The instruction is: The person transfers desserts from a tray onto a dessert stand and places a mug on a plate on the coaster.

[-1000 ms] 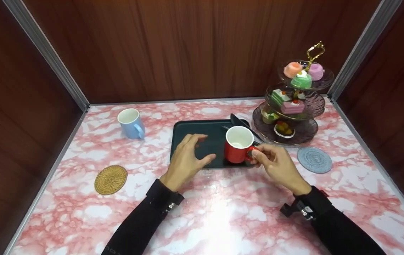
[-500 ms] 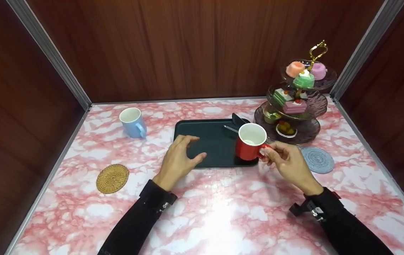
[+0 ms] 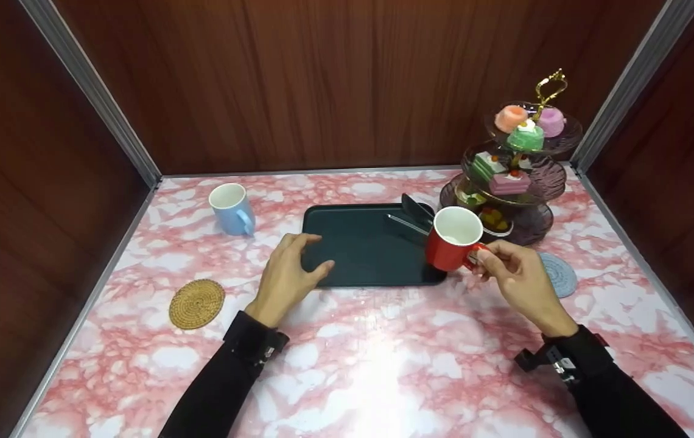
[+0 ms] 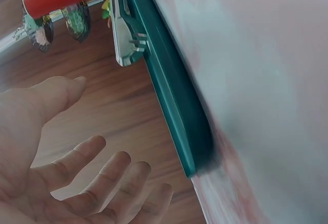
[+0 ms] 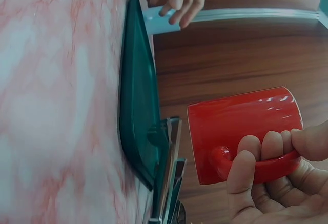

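Note:
My right hand (image 3: 520,283) grips the handle of a red mug (image 3: 446,250), white inside, and holds it in the air over the right end of a dark green tray (image 3: 359,255). In the right wrist view the fingers curl through the mug's handle (image 5: 266,168), and a gap shows between mug and tray. My left hand (image 3: 286,274) hovers at the tray's left front corner, fingers spread and thumb apart, holding nothing. Cutlery (image 3: 406,224) lies across the tray's right side, together with a black spoon (image 3: 415,208); the mug hides part of it.
A light blue mug (image 3: 232,213) stands at the back left, and a woven tan coaster (image 3: 196,304) lies in front of it. At the right rises a tiered stand (image 3: 526,219) with small cakes. A grey-blue coaster (image 3: 560,275) is partly behind my right hand.
The red mug has moved right and somewhat up in my right hand, from over the tray's middle right to its right edge. My left hand has drawn back leftward, away from the mug.

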Action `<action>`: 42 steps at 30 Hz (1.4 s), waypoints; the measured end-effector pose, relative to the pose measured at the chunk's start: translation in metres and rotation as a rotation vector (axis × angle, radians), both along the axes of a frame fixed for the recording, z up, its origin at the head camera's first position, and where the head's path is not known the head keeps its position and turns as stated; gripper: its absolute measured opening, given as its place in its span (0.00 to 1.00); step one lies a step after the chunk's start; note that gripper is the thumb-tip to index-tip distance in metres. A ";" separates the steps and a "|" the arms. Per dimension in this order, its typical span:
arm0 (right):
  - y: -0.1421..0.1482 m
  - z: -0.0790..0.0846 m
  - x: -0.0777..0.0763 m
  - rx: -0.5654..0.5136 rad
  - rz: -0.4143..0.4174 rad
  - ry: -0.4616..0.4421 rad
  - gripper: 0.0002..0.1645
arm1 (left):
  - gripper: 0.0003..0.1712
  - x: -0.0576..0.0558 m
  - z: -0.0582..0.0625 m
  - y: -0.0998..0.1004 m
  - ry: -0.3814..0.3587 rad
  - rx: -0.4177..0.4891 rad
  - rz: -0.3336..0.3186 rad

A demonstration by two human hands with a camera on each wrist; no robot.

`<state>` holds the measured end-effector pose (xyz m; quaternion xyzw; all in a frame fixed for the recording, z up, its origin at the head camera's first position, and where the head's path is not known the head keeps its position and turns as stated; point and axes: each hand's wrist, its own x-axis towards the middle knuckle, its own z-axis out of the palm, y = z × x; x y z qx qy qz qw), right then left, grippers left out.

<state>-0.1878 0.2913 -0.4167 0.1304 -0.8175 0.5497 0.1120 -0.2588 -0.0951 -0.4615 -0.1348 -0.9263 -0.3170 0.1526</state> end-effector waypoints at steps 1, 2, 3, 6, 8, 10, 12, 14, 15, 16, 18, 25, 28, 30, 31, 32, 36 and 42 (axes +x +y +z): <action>0.002 0.000 0.000 0.001 -0.012 -0.004 0.12 | 0.33 0.000 0.000 -0.002 -0.002 -0.006 0.012; 0.003 0.000 0.001 0.002 -0.020 -0.004 0.13 | 0.33 0.000 -0.001 -0.004 -0.005 -0.008 0.019; 0.005 0.000 0.001 0.000 -0.031 -0.010 0.13 | 0.33 0.000 -0.002 -0.007 -0.007 -0.013 0.028; 0.009 -0.001 0.003 -0.006 -0.054 -0.023 0.14 | 0.33 -0.001 -0.004 -0.013 -0.011 -0.016 0.052; 0.013 -0.002 0.003 -0.005 -0.066 -0.023 0.14 | 0.33 -0.002 -0.005 -0.018 -0.015 -0.011 0.064; 0.019 -0.006 0.002 0.019 -0.084 -0.013 0.14 | 0.33 -0.003 -0.006 -0.023 -0.014 -0.012 0.078; 0.025 -0.012 -0.001 0.043 -0.107 -0.001 0.15 | 0.33 -0.003 -0.007 -0.027 -0.009 -0.013 0.090; 0.032 -0.018 -0.004 0.057 -0.129 0.008 0.14 | 0.32 -0.004 -0.008 -0.032 -0.005 -0.021 0.103; 0.035 -0.021 -0.006 0.059 -0.136 0.010 0.14 | 0.32 -0.004 -0.008 -0.033 -0.003 -0.026 0.109; 0.037 -0.022 -0.006 0.055 -0.138 0.014 0.13 | 0.32 -0.005 -0.008 -0.035 -0.002 -0.029 0.113; 0.037 -0.018 -0.003 0.042 -0.136 0.006 0.13 | 0.33 -0.005 -0.009 -0.039 -0.002 -0.036 0.121; 0.040 -0.002 0.009 0.052 -0.168 -0.023 0.14 | 0.33 -0.007 -0.009 -0.049 -0.003 -0.031 0.138; 0.045 -0.002 0.010 0.056 -0.192 -0.026 0.14 | 0.33 -0.007 -0.010 -0.054 0.003 -0.033 0.134; 0.048 -0.002 0.011 0.058 -0.201 -0.030 0.15 | 0.33 -0.006 -0.011 -0.057 0.003 -0.040 0.140; 0.049 -0.002 0.011 0.057 -0.203 -0.030 0.15 | 0.33 -0.006 -0.011 -0.058 0.004 -0.042 0.140; 0.051 -0.001 0.012 0.060 -0.210 -0.029 0.16 | 0.33 -0.006 -0.011 -0.059 0.003 -0.043 0.143; 0.057 0.000 0.015 0.069 -0.237 -0.031 0.16 | 0.33 -0.006 -0.011 -0.065 0.007 -0.055 0.153; 0.071 -0.008 0.011 0.068 -0.257 -0.031 0.15 | 0.33 -0.005 -0.013 -0.077 0.018 -0.067 0.161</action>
